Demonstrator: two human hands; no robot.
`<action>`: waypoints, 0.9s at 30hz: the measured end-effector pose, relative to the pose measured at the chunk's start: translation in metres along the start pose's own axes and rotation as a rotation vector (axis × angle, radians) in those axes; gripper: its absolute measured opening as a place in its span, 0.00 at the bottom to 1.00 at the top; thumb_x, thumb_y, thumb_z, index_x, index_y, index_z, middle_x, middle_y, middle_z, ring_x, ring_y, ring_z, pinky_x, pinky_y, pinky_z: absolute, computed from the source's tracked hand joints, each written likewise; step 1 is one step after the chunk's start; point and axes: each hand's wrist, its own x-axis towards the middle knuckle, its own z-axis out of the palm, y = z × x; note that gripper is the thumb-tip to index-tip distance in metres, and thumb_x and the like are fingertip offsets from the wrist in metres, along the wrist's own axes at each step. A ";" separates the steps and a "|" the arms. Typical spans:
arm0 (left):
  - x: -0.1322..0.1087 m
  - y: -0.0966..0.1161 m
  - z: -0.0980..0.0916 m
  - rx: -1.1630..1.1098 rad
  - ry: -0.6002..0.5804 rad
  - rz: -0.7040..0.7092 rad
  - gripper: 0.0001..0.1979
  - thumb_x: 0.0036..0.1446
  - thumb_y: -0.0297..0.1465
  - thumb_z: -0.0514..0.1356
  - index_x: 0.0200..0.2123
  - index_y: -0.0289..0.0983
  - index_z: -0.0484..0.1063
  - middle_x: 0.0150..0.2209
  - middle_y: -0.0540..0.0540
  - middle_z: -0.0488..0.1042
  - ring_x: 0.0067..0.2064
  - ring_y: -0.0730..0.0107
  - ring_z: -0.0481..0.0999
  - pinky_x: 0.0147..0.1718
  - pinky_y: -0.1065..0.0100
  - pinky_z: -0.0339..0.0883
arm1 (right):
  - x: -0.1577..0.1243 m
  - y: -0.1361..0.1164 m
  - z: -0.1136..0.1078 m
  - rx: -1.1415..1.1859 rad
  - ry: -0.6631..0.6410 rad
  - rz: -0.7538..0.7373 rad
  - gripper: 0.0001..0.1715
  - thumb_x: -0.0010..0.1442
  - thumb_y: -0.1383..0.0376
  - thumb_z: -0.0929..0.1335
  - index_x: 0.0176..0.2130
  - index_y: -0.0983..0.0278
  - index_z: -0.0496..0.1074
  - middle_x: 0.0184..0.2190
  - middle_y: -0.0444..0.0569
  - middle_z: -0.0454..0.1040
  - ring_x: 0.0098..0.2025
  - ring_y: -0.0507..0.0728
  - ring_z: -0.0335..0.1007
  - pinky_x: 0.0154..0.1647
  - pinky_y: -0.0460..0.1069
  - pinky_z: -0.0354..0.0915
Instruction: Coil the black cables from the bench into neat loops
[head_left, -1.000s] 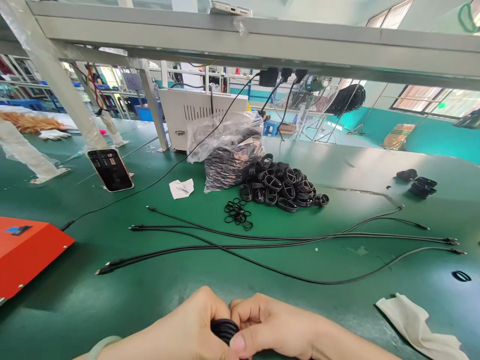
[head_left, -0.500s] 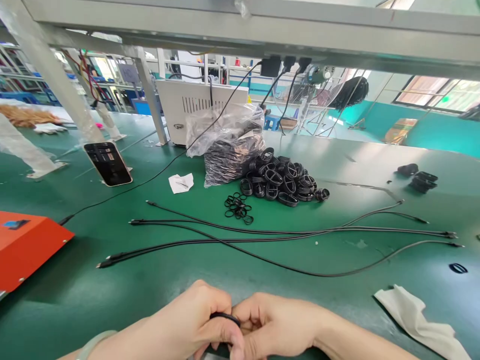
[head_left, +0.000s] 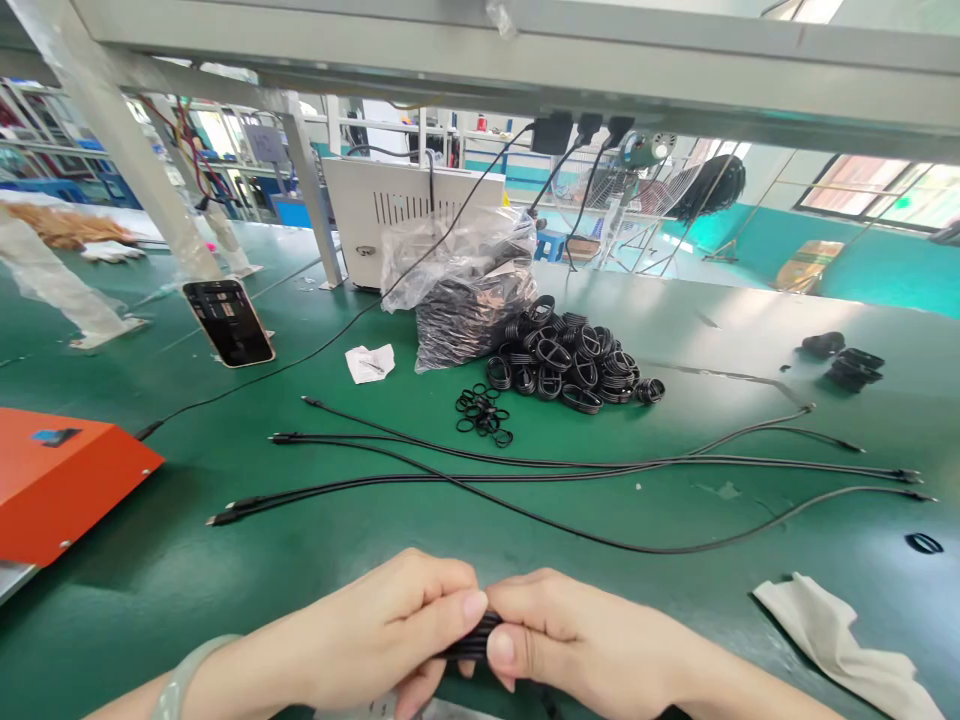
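At the front of the green table, my left hand [head_left: 405,625] and my right hand [head_left: 555,635] close together on a coiled black cable [head_left: 474,640]. Its stacked loops show between my thumbs; the rest is hidden by my fingers. Several straight black cables [head_left: 570,478] stretch across the table beyond my hands. Behind them lie a small cluster of black rings [head_left: 484,415] and a heap of coiled black cables [head_left: 577,365]. Under my hands a whitish item [head_left: 450,712] shows only in part.
A clear plastic bag of black items [head_left: 472,320] leans by a white metal box [head_left: 352,225]. At left are an orange machine [head_left: 75,490] and a propped phone [head_left: 229,322]. A pale cloth [head_left: 840,640] and a black ring [head_left: 924,543] lie at right. A metal frame [head_left: 480,70] spans overhead.
My hands have shifted from an arched black loop to pressing the stacked cable loops between both thumbs. The view has moved slightly, and more of the whitish item shows below.
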 end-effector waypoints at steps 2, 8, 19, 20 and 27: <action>0.002 0.000 -0.006 -0.187 -0.060 0.056 0.18 0.64 0.46 0.49 0.33 0.39 0.67 0.21 0.51 0.75 0.21 0.71 0.70 0.28 0.70 0.65 | -0.002 0.003 -0.002 0.092 0.004 0.035 0.24 0.69 0.49 0.56 0.31 0.64 0.63 0.29 0.44 0.64 0.31 0.51 0.59 0.35 0.45 0.59; 0.007 -0.004 -0.027 -0.114 -0.024 0.185 0.16 0.60 0.42 0.58 0.31 0.37 0.77 0.36 0.48 0.70 0.36 0.69 0.67 0.40 0.69 0.62 | -0.006 0.009 -0.008 0.240 -0.032 0.116 0.28 0.66 0.44 0.58 0.31 0.65 0.65 0.26 0.42 0.61 0.28 0.50 0.55 0.30 0.46 0.54; 0.019 -0.029 -0.008 -0.778 -0.009 0.000 0.12 0.50 0.35 0.69 0.26 0.35 0.70 0.29 0.51 0.73 0.30 0.75 0.70 0.32 0.73 0.61 | 0.000 0.020 -0.006 0.563 -0.036 0.037 0.30 0.61 0.42 0.63 0.28 0.66 0.65 0.23 0.41 0.57 0.24 0.48 0.49 0.26 0.46 0.48; 0.019 -0.029 -0.008 -0.785 -0.009 -0.010 0.12 0.52 0.34 0.68 0.25 0.35 0.70 0.29 0.51 0.73 0.30 0.75 0.70 0.32 0.73 0.61 | 0.000 0.022 -0.007 0.570 -0.022 0.039 0.30 0.61 0.42 0.63 0.28 0.66 0.65 0.23 0.41 0.57 0.24 0.48 0.48 0.26 0.46 0.47; 0.015 -0.014 -0.009 -0.595 0.010 -0.001 0.07 0.54 0.29 0.63 0.26 0.35 0.69 0.37 0.49 0.72 0.35 0.71 0.71 0.35 0.70 0.64 | 0.004 0.025 -0.012 0.585 -0.063 0.079 0.28 0.60 0.45 0.66 0.26 0.66 0.64 0.21 0.39 0.57 0.22 0.47 0.43 0.24 0.47 0.41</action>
